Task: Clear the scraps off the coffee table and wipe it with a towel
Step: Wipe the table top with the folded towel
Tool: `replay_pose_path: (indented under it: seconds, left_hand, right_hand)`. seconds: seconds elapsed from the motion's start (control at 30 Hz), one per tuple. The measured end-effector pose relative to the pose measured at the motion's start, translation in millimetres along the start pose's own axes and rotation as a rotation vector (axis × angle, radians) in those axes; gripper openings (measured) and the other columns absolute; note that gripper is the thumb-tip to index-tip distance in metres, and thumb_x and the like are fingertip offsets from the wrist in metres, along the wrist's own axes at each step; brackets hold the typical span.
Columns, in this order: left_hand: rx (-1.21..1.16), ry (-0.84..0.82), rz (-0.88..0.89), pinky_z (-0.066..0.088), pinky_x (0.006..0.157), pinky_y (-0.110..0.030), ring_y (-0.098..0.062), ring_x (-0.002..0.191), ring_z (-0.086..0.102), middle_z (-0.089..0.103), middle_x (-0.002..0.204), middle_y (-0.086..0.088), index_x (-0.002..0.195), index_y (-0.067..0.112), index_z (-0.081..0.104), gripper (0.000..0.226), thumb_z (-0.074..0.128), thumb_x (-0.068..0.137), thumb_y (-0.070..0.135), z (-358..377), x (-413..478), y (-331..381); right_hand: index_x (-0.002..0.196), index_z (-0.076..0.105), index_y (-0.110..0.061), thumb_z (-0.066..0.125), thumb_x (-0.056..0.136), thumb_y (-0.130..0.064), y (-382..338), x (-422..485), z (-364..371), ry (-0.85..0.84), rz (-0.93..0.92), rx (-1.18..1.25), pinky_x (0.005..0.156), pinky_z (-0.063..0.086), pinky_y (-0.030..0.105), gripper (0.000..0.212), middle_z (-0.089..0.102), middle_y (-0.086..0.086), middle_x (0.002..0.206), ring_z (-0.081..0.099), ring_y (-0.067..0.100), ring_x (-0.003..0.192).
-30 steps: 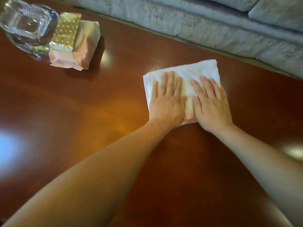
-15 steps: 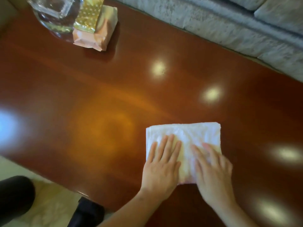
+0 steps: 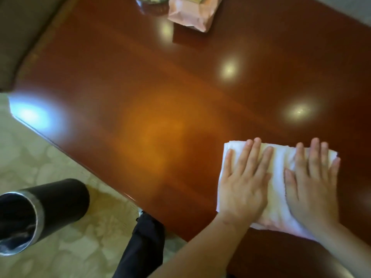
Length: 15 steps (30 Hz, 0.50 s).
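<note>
You have both palms flat on the folded white towel (image 3: pixel 281 177), left hand (image 3: pixel 244 183) and right hand (image 3: pixel 313 183) side by side with fingers spread and gripping nothing, so weight presses it to the worktop (image 3: pixel 160 97) near your edge. The pink packet (image 3: pixel 190 13) at the far edge blocks wiping there; the black bin (image 3: pixel 36 213) stands on the floor.

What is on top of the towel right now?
Both hands lie flat on the towel: left hand and right hand, fingers spread. The towel rests on the coffee table; anything beneath it is hidden.
</note>
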<state>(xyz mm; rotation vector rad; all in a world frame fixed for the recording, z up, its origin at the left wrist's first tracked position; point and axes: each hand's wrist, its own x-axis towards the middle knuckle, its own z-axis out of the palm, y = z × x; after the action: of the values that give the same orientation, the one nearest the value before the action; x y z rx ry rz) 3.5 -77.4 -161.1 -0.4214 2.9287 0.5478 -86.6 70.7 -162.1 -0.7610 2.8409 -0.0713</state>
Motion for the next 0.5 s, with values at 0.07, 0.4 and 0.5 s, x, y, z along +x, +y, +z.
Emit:
replay_pose_path:
  seconds: [0.07,0.4,0.5]
  left_hand:
    - [-0.026,0.011,-0.052,0.001,0.129,-0.051,-0.015,0.16,-0.008,0.0,0.174,0.001,0.165,0.029,0.009,0.059,0.03,0.111,0.038,-14.4,-15.4,-53.3]
    - [0.112,0.056,-0.189,0.007,0.127,-0.054,-0.023,0.16,0.006,0.009,0.172,-0.004,0.164,0.028,0.01,0.057,0.019,0.109,0.042,-107.3,-67.2,-360.8]
    - [0.12,0.061,-0.179,0.008,0.127,-0.055,-0.026,0.16,0.008,0.014,0.172,-0.007,0.163,0.024,0.018,0.057,0.024,0.108,0.037,-135.9,-47.9,-434.2]
  right_hand:
    - [0.162,0.026,-0.001,0.027,0.105,-0.042,-53.9,2.2,8.8,0.008,-0.045,-0.014,0.126,0.011,0.068,0.07,0.016,0.029,0.171,0.013,0.043,0.16]
    - [0.165,0.022,-0.028,0.027,0.108,-0.045,-370.4,59.7,33.3,-0.005,-0.319,0.137,0.126,0.014,0.067,0.06,0.018,0.017,0.174,0.017,0.035,0.161]
    - [0.167,0.017,-0.028,0.025,0.109,-0.044,-439.3,94.8,32.9,-0.009,-0.325,0.203,0.127,0.005,0.066,0.06,0.008,0.015,0.176,0.003,0.033,0.163]
